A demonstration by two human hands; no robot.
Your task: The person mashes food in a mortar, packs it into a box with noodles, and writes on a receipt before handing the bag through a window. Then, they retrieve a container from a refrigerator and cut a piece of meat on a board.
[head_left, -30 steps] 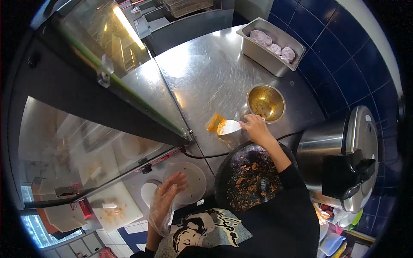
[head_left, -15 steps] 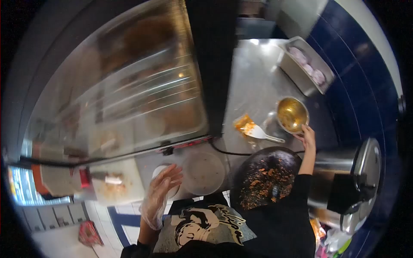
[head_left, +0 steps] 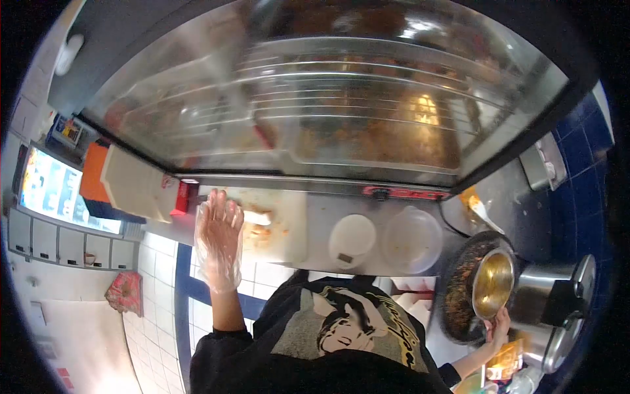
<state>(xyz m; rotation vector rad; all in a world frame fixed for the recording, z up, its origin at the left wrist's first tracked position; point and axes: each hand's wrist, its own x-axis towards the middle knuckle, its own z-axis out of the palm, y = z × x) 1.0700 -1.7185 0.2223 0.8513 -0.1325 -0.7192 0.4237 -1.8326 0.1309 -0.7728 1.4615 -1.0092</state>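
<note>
My right hand (head_left: 499, 326) grips the rim of a metal bowl (head_left: 493, 286) with a yellowish, shiny inside. The bowl is over a dark round pan (head_left: 453, 316) that has browned bits in it, and covers part of it in this view. My left hand (head_left: 220, 238), in a clear plastic glove, is raised with its fingers stretched out and nothing in them. It overlaps the left side of a white cutting board (head_left: 294, 231). On that board, just right of the fingers, are a white handle (head_left: 257, 218) and scattered food bits.
A white kitchen scale (head_left: 354, 235) and a translucent round tub (head_left: 412, 241) stand on the counter. Behind them is a glass-fronted display cabinet (head_left: 315, 118). A white paddle (head_left: 484, 213) lies at the right back, and a large steel pot (head_left: 541, 289) stands at the far right.
The view has turned left. My right hand has brought the metal bowl from the steel counter back over the dark pan. My left hand has moved left to the cutting board, still open.
</note>
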